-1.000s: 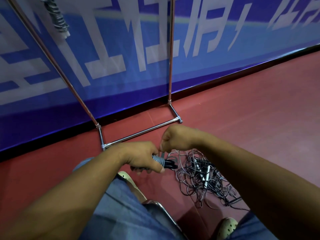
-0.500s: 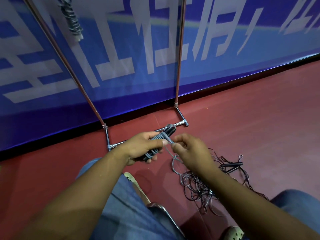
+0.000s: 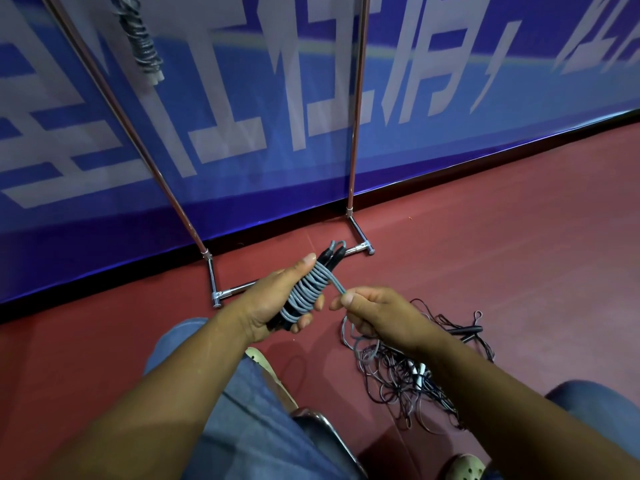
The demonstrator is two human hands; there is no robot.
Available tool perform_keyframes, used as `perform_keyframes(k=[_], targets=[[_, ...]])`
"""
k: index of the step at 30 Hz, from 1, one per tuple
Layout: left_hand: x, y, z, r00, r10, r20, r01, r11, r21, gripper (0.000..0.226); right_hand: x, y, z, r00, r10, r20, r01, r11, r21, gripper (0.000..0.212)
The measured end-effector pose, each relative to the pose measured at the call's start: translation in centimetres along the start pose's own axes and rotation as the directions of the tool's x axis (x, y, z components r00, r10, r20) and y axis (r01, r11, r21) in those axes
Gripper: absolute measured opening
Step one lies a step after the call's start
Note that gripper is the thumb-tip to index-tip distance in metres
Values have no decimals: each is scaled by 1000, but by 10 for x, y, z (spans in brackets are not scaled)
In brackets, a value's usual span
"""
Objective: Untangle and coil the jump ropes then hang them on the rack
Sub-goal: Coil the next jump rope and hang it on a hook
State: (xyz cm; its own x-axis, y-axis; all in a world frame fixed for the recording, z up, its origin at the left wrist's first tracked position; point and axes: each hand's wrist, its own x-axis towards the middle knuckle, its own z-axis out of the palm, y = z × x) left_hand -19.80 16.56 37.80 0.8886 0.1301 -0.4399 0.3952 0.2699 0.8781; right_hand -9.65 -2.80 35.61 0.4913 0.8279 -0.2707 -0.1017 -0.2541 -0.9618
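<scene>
View from above, looking down at a person's two bare forearms over a red floor [image 3: 485, 237].

The left hand [image 3: 273, 303] is clamped around a grey jump rope [image 3: 308, 289] wound into a tight bundle over its black handles [image 3: 333, 258]. The thumb lies along the top of the bundle and the fingers curl beneath it. The near ends of the handles are hidden inside the palm; the far ends and a small grey loop stick out past the thumb.

The right hand [image 3: 377, 313], just beside the left, pinches the loose end of that grey rope between thumb and forefinger. The strand runs taut from the bundle to the pinch, then drops out below the hand toward the floor.

A tangled pile of thin dark ropes [image 3: 408, 375] lies on the floor under the right wrist. The forearm covers part of it, and the number of ropes cannot be told. A pair of black handles [image 3: 465, 330] and a small white piece [image 3: 420, 370] show among the strands.

Beyond the hands stands a metal rack [image 3: 355, 133]; its two poles rise out of frame, so its top is cut off. A coiled rope [image 3: 142, 46] hangs near the left pole, its upper end also cut off. Behind is a blue banner [image 3: 242, 98] with large, blurred white lettering.

A knee in jeans [image 3: 249, 410] and part of a pale shoe [image 3: 464, 467] fill the bottom edge.
</scene>
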Motion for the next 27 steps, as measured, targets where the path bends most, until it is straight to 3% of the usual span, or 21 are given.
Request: perform_keyframes(k=[3, 7, 10, 13, 15, 17, 22, 24, 27], targets=[[-3, 1, -4, 998, 12, 60, -9, 999, -49, 48, -2, 5, -8, 993, 77, 90, -85, 992, 94, 30], [-7, 2, -6, 977, -19, 213, 13, 1000, 28, 46, -5, 8, -19, 968, 150, 201, -156, 988, 11, 32], [-10, 8, -3, 929, -134, 344, 27, 954, 300, 50, 1, 5, -27, 949, 222, 226, -184, 966, -180, 41], [-7, 13, 5, 857, -326, 399, 9, 783, 622, 50, 12, -5, -32, 914, 316, 255, -173, 871, -461, 28], [-4, 11, 14, 836, -438, 331, 12, 617, 787, 44, 23, -13, -31, 911, 352, 213, -137, 747, -651, 39], [-1, 6, 21, 840, -486, 241, 33, 490, 871, 43, 31, -22, -25, 930, 323, 173, -81, 641, -763, 36], [12, -11, 20, 909, -411, 70, 85, 347, 934, 45, 37, -33, -3, 975, 195, 103, -29, 578, -816, 23], [16, -13, 15, 941, -337, 20, 117, 381, 917, 43, 33, -35, 2, 989, 136, 49, -36, 564, -825, 22], [19, -13, 2, 970, -238, -46, 173, 546, 819, 42, 23, -33, 10, 1000, 3, -26, -23, 528, -849, 23]])
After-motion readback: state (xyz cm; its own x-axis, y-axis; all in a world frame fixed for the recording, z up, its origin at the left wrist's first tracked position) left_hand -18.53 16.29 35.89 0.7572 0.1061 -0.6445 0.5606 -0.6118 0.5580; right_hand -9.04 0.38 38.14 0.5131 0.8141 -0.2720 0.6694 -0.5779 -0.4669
